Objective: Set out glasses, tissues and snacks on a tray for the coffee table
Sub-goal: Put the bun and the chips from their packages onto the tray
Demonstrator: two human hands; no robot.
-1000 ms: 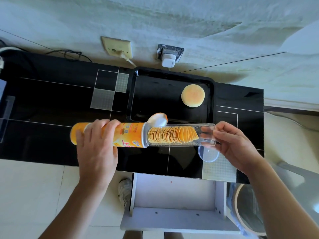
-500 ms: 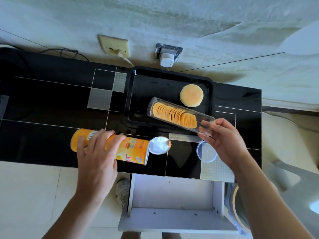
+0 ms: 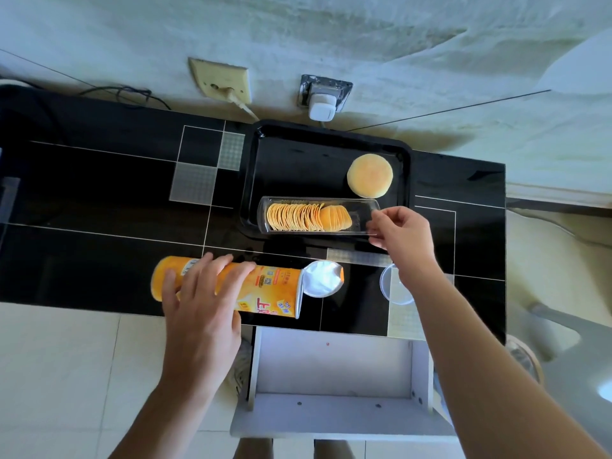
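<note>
A black tray (image 3: 251,180) rests on the black glass table (image 3: 99,200) by the wall. In its near part lies a clear plastic insert (image 3: 359,212) filled with stacked crisps (image 3: 306,217). My right hand (image 3: 402,238) pinches the insert's right end. A round yellow bun (image 3: 370,175) sits in the tray's far right corner. The orange crisp can (image 3: 268,291) lies on its side on the table, foil seal (image 3: 323,279) peeled back at its open mouth. My left hand (image 3: 202,309) lies on the can with fingers spread.
A clear plastic lid (image 3: 395,286) lies on the table under my right forearm. An open white drawer (image 3: 334,385) juts out below the table's near edge. Two wall sockets with plugs (image 3: 323,97) sit behind the tray. A chair (image 3: 576,352) stands at the right.
My right hand pulled the insert of crisps out of the can and set it down flat in the tray. My left hand lowered the can onto the table.
</note>
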